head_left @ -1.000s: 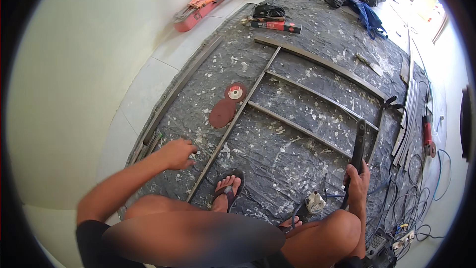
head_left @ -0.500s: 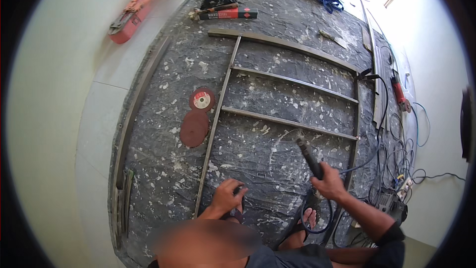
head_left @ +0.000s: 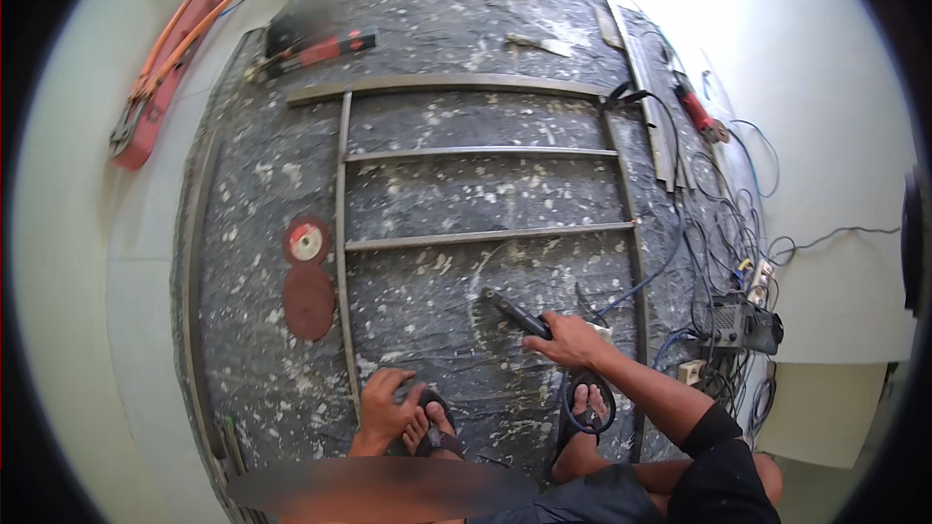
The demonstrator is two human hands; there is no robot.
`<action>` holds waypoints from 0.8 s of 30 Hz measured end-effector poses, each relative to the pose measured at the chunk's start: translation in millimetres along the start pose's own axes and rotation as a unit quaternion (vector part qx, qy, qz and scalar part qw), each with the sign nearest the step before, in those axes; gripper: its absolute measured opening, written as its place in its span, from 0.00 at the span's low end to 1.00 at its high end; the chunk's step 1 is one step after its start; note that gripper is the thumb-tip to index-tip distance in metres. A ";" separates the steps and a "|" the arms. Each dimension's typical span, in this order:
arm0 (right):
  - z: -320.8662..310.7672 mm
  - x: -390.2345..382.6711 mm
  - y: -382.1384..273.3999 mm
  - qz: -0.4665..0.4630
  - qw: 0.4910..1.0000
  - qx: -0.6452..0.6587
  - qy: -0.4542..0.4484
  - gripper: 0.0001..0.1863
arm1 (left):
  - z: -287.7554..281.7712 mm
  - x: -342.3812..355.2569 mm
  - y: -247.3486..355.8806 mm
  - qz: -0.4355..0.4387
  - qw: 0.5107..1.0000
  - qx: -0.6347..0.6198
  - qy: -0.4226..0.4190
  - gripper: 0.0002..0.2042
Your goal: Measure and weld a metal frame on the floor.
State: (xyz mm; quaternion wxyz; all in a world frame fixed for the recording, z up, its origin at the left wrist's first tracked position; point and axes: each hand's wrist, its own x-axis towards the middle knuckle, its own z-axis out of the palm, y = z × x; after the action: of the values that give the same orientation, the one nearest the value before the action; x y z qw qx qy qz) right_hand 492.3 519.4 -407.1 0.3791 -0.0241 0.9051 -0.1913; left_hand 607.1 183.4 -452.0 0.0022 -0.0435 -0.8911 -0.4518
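My right hand [head_left: 573, 340] grips a black handle, apparently a welding electrode holder [head_left: 515, 311], with a cable looping beside my right foot. It points forward and left, inside a rectangular steel frame [head_left: 485, 234] with crossbars lying on a paint-spattered dark ground sheet [head_left: 447, 301]. My left hand [head_left: 388, 403] has loosely bent, separated fingers and nothing visible in them, above my left foot [head_left: 437, 422] by the frame's left bar. Two reddish cutting discs [head_left: 307, 296] lie left of that bar. A black clamp with a cable [head_left: 626, 97] is at the frame's far right corner.
A welding machine [head_left: 738, 325] and tangled cables are at the right, along with a red angle grinder [head_left: 694, 107] and long steel bars [head_left: 660, 165]. A loose bar [head_left: 197, 262] runs along the left. Orange bolt cutters [head_left: 165, 58] rest on a pink case by the wall.
My right hand has carried the holder leftward from the frame's right side and tilted it lower. My left hand has moved down toward my left foot. The camera view has turned.
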 end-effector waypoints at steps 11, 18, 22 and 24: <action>2.1 -5.8 -14.0 -0.058 0.995 0.029 -0.074 0.29 | -3.5 25.5 19.7 -0.032 0.998 -0.058 -0.023 0.11; -14.7 -11.4 5.8 -0.010 0.998 -0.051 0.022 0.31 | -8.9 18.6 31.6 -0.018 0.998 -0.049 -0.036 0.12; -31.6 -34.4 52.7 -0.007 0.961 -0.233 0.148 0.35 | -18.8 16.4 32.0 -0.043 0.998 -0.052 -0.007 0.11; -27.1 -37.8 67.2 -0.033 0.965 -0.237 0.110 0.36 | -21.9 21.3 31.6 -0.043 0.998 -0.042 0.012 0.10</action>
State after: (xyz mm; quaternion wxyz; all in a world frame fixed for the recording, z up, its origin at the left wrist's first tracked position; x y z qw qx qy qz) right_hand 507.1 597.6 -388.6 0.2544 -0.1222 0.9592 0.0145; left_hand 587.6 186.0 -412.7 -0.0083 0.0000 -0.8724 -0.4888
